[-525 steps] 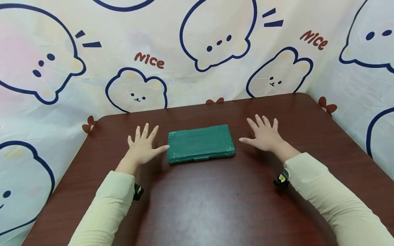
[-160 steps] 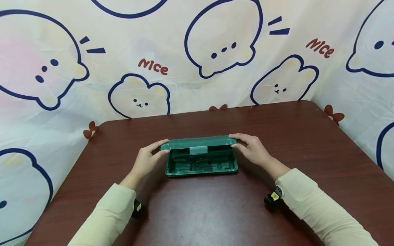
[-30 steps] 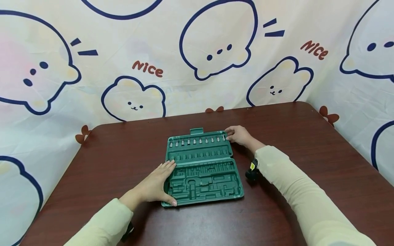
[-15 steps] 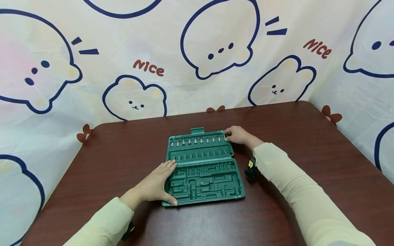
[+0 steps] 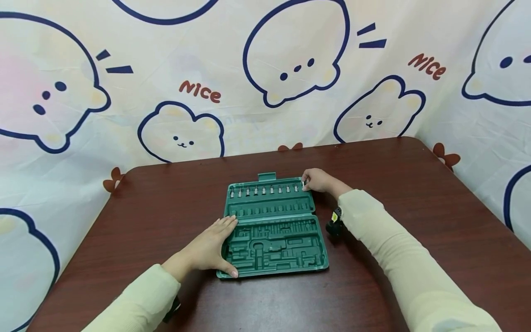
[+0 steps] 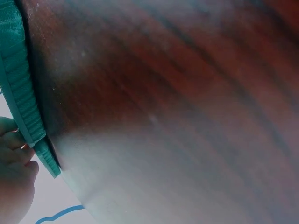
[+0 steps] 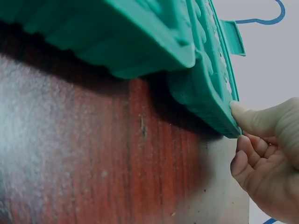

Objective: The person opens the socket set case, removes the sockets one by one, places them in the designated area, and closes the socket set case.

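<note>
A green plastic tool case (image 5: 274,240) lies unfolded on the table, its moulded base nearer me and its lid (image 5: 269,205) farther off. Several small silver sockets (image 5: 263,190) stand in a row along the lid's far side. My left hand (image 5: 209,246) rests on the case's left side, fingers by the hinge and thumb at the near left corner. In the left wrist view the case's ribbed edge (image 6: 23,88) shows beside that hand. At the lid's far right corner, my right hand (image 5: 318,180) pinches the endmost socket (image 5: 303,184), mostly covered by fingers.
The case stands on a dark brown wooden table (image 5: 174,193). A cloth backdrop (image 5: 257,129) with cartoon bears hangs behind and at both sides. The lid's latch tab (image 5: 267,176) sticks out at the far edge. Shaped recesses fill the base.
Since the earliest frame, the case has been unfolded flat. Over the last second my right fingers have closed on the endmost socket and drawn back slightly. My left hand has stayed put.
</note>
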